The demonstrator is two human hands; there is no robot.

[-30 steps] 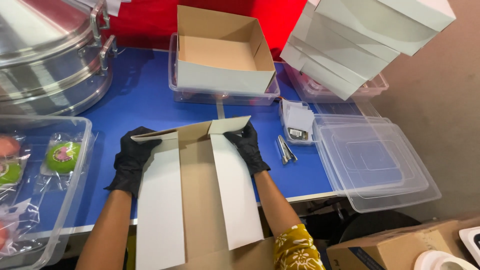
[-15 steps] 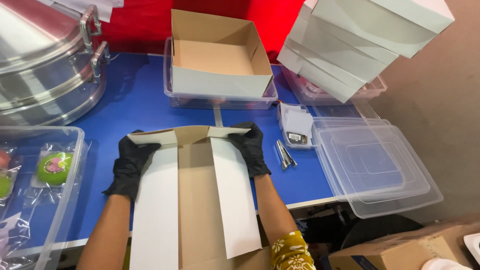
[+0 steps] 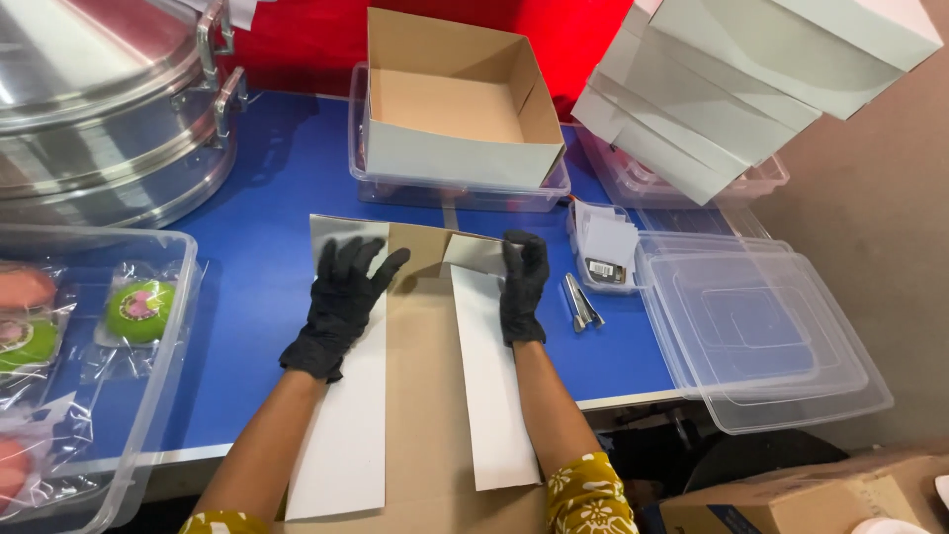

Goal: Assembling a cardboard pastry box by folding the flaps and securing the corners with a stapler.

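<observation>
Your flat cardboard box blank (image 3: 415, 396) runs off the bottom edge, near end unseen. Your left hand (image 3: 341, 307) covers part of its left flap; your right hand (image 3: 522, 287) hides the right flap's fold corner. Steel steamer pot (image 3: 99, 109) is cut by the top and left edges. Clear bin (image 3: 158, 396) of wrapped sweets is cropped at left. Small metal tool (image 3: 581, 302) is too small to identify.

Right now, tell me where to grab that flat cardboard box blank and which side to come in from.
Probably grip the flat box blank by its two long white side flaps, coming in from the near edge, where it overhangs the blue table. The left hand rests spread on the left flap and the right hand on the right flap near the far fold, so the flaps offer thin, liftable edges.
</observation>
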